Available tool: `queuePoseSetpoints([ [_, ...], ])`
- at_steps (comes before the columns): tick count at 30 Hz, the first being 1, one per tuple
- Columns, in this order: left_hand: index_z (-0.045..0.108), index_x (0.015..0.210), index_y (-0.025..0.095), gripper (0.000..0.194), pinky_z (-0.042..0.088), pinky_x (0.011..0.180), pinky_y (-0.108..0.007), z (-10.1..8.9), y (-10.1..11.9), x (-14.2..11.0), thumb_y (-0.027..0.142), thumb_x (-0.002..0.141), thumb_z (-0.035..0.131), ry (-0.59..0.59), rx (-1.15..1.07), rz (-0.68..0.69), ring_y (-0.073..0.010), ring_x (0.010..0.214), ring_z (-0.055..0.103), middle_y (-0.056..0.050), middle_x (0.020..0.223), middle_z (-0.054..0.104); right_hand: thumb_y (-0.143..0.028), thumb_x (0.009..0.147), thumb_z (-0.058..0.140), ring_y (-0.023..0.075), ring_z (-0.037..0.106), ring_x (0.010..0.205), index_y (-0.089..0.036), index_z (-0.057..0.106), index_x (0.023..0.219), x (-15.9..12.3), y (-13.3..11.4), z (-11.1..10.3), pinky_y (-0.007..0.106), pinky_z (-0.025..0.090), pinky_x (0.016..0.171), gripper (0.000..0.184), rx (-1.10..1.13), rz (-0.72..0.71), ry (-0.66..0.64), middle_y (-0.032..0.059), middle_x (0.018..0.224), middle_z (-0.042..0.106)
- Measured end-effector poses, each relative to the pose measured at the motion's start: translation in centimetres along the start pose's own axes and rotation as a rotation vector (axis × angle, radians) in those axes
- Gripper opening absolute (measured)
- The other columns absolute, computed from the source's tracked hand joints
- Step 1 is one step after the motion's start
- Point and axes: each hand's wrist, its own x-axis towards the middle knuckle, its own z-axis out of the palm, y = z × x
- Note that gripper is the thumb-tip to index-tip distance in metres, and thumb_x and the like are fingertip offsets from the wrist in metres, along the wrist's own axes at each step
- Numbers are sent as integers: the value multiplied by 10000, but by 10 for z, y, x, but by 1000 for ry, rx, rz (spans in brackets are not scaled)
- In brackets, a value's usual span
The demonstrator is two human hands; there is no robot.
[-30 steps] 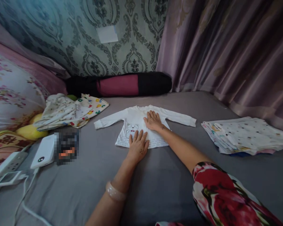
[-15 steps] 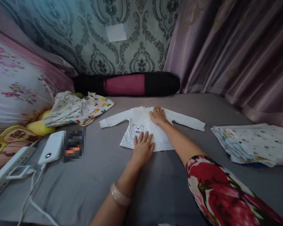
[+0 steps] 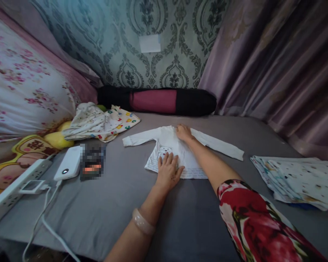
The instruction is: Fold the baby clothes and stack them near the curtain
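Note:
A small white long-sleeved shirt (image 3: 171, 140) lies spread on the grey sheet, sleeves out to both sides, with a bear drawing on its front and printed lines along the hem. My left hand (image 3: 169, 170) rests flat on the lower front, fingers spread, partly covering the bear. At the neckline, near the shoulder on the right, my right hand (image 3: 183, 133) is bent with its fingers drawn in on the fabric; its fingertips are hidden. My right forearm crosses over the shirt's right side and hides part of it.
Folded patterned clothes (image 3: 303, 180) are stacked at right. On the left are a crumpled patterned cloth (image 3: 98, 122), a white power bank (image 3: 68, 163), a blurred-out item (image 3: 92, 162), a power strip (image 3: 19, 189) and cables. A black and maroon bolster (image 3: 155, 100) lies along the wall.
My right hand has gone from lying flat with fingers extended to bent fingers at the neckline. My left hand stays on the lower front. The view has shifted slightly left.

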Motion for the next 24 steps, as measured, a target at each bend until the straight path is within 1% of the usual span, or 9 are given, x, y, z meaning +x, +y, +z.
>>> queuePoseSetpoints([
  [3, 456, 1417, 169, 702, 139, 1172, -607, 4, -5, 0, 627, 885, 454, 57, 35, -87, -358, 1466, 207, -181, 1541, 351, -202, 982, 305, 256, 533, 1194, -155, 619, 1262, 11, -15, 6, 339, 369, 995, 424, 15, -66, -6, 135, 1298, 604],
  [5, 443, 1427, 154, 815, 112, 1165, -632, 5, -8, 1, 709, 831, 467, 61, 44, -155, -386, 1469, 175, -204, 1552, 315, -184, 977, 321, 252, 535, 1186, -157, 628, 1254, 19, -22, 10, 327, 374, 985, 414, 15, -88, -12, 135, 1287, 609],
  [7, 422, 1445, 152, 887, 100, 1156, -653, 6, -9, 1, 760, 799, 452, 38, 38, -197, -404, 1473, 139, -205, 1570, 274, -183, 976, 340, 257, 530, 1185, -148, 634, 1245, 28, -25, 14, 329, 374, 984, 400, 13, -100, -11, 145, 1272, 609],
  [11, 375, 1477, 178, 923, 79, 1150, -665, 3, -7, 2, 795, 792, 399, -9, 34, -229, -395, 1484, 81, -171, 1597, 219, -216, 968, 404, 291, 491, 1214, -134, 644, 1226, 45, -23, 20, 364, 372, 988, 362, -13, -72, -29, 164, 1277, 581],
  [15, 335, 1500, 198, 941, 67, 1151, -659, 1, -4, 2, 811, 787, 371, -46, 55, -266, -384, 1488, 48, -154, 1612, 178, -241, 952, 458, 297, 485, 1200, -140, 674, 1142, 57, -20, 23, 376, 375, 981, 305, -38, -68, -46, 152, 1257, 585],
  [18, 317, 1510, 198, 959, 61, 1149, -662, 1, -3, 2, 817, 780, 372, -60, 65, -278, -390, 1488, 34, -156, 1616, 154, -212, 941, 462, 294, 487, 1184, -139, 680, 1095, 57, -20, 25, 383, 371, 977, 276, -40, -64, 26, 147, 1225, 596],
  [21, 305, 1517, 202, 969, 57, 1143, -672, 2, -3, 2, 822, 774, 371, -63, 60, -274, -397, 1486, 31, -151, 1617, 151, -180, 943, 430, 289, 502, 1150, -122, 670, 1093, 52, -22, 29, 383, 379, 960, 289, -20, -32, 120, 156, 1186, 602],
  [24, 303, 1518, 210, 964, 56, 1141, -676, 2, -3, 3, 819, 774, 374, -68, 63, -278, -396, 1487, 36, -147, 1617, 156, -142, 939, 397, 283, 509, 1137, -118, 667, 1097, 47, -26, 33, 373, 389, 946, 314, -6, -19, 180, 162, 1169, 601],
])
